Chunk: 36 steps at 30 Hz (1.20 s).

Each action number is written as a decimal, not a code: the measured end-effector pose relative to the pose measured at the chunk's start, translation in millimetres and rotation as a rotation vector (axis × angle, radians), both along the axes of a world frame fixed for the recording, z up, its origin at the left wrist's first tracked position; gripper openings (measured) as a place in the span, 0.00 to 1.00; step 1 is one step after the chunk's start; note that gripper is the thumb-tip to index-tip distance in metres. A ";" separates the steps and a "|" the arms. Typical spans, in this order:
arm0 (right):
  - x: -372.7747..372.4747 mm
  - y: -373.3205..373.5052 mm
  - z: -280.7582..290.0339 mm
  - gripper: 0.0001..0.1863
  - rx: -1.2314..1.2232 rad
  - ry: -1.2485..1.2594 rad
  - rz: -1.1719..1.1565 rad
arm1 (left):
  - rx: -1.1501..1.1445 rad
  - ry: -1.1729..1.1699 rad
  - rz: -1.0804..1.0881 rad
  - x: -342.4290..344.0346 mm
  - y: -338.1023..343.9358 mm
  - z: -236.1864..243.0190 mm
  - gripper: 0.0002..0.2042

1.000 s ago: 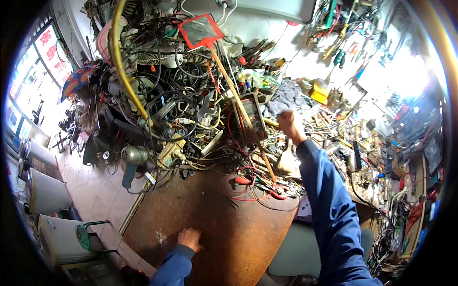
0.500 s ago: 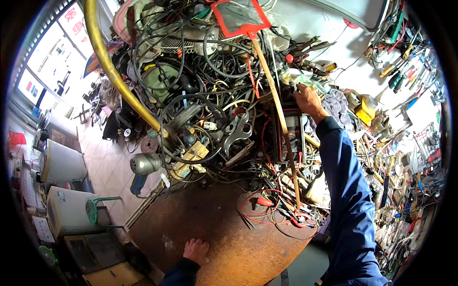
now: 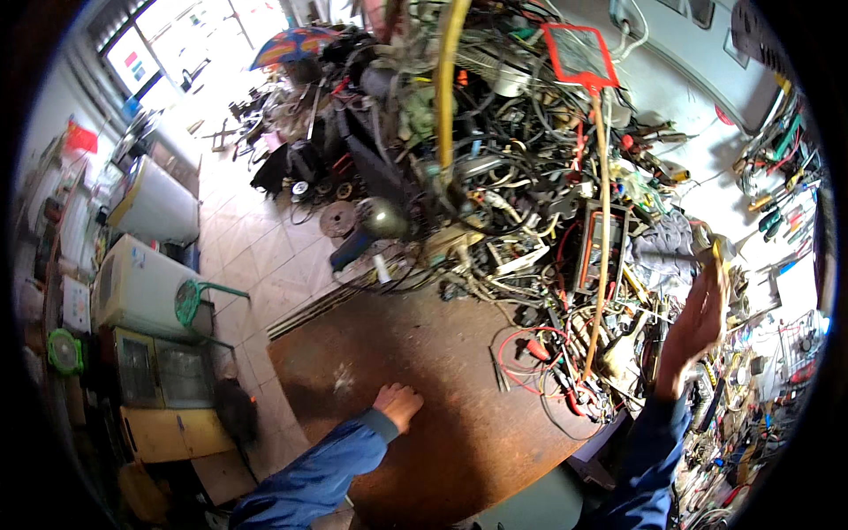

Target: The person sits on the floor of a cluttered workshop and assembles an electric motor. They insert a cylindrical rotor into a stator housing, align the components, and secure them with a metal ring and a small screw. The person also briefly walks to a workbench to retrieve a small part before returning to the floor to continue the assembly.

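Observation:
My left hand (image 3: 399, 406) rests on the brown wooden tabletop (image 3: 442, 353), its fingers curled in; nothing shows in it. My right hand (image 3: 696, 322) is raised over the clutter on the right, seen edge-on, its fingers stretched out and a little blurred. Just beyond its fingertips is a yellow object (image 3: 726, 250), partly hidden. A grey cloth (image 3: 664, 242) lies left of those fingers. Further left stands a dark box with a red-trimmed frame (image 3: 602, 243), crossed by the wooden handle of a red fly swatter (image 3: 579, 55).
A heap of cables and tools (image 3: 503, 190) covers the back of the table. Red test leads (image 3: 521, 353) lie at its right. A brass-coloured pole (image 3: 447, 88) hangs in front. A heat gun (image 3: 371, 228) juts over the left edge. A green stool (image 3: 188, 302) stands on the tiled floor (image 3: 256, 238).
The view has swung left, so the scene sits further right. My right hand has left the top of the dark box and moved right and nearer, its fingers now straightened. My left hand stays on the tabletop.

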State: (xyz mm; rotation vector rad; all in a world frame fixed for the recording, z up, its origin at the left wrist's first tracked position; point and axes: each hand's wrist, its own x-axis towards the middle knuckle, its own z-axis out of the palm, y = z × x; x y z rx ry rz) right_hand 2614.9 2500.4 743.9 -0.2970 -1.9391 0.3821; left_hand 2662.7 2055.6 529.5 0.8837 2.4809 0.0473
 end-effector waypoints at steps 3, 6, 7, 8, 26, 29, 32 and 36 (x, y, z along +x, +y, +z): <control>77.8 -75.3 -27.8 0.14 -0.205 -0.082 0.062 | -0.028 -0.030 -0.013 -1.0 -0.3 -6.3 0.13; 143.8 -172.2 -43.0 0.14 -0.389 -0.139 0.166 | 0.324 0.039 0.087 31.1 -15.1 16.2 0.11; 168.9 -208.1 -38.0 0.14 -0.461 -0.221 0.194 | 0.436 0.059 0.127 47.9 -26.9 20.4 0.11; 196.9 -234.4 -45.6 0.14 -0.507 -0.278 0.189 | 0.594 0.010 0.213 67.6 -41.4 24.8 0.13; 267.8 -685.3 -17.1 0.16 -1.310 -0.834 1.034 | 1.183 -0.634 1.482 346.2 -466.3 183.0 0.14; 240.8 -706.5 -19.7 0.16 -1.273 -0.746 1.053 | 1.313 -0.468 1.501 332.6 -488.5 156.3 0.16; 211.8 -727.8 -34.3 0.17 -1.322 -0.818 0.951 | 1.460 -0.376 1.512 299.4 -505.5 122.0 0.18; 149.1 -772.4 -65.0 0.18 -1.442 -0.760 0.906 | 1.348 -0.657 1.395 205.0 -548.5 110.3 0.19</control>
